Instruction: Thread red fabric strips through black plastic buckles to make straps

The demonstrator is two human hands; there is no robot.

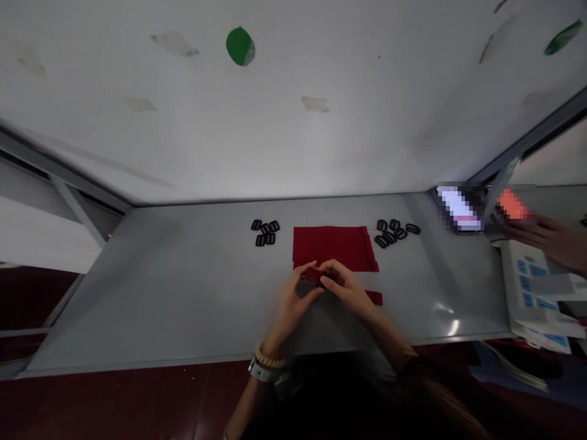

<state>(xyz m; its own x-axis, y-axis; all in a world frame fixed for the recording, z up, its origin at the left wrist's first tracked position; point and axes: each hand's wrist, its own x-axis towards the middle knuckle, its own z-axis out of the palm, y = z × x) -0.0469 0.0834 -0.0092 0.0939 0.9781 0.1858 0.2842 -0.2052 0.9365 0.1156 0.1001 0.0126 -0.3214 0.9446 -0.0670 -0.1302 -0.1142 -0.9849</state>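
Observation:
Between my two hands, near the front middle of the table, is a small piece of red fabric strap (313,274). My left hand (293,299) pinches it from the left, with the thumb and forefinger at its edge. On the other side, my right hand (347,288) grips it with bent fingers. A small dark part shows at the right fingertips, too small to name surely. Just behind the hands lies a flat red cloth (332,247). A red strip (375,297) sticks out from behind my right wrist. Black strap sliders form a left group (265,228) and a right group (389,238).
The grey table (160,287) runs against a white panel (257,146) at the back. To the right are a blurred lit phone (458,208), a white box with blue marks (523,256) and another person's hand (559,241). Metal frame bars stand at both sides.

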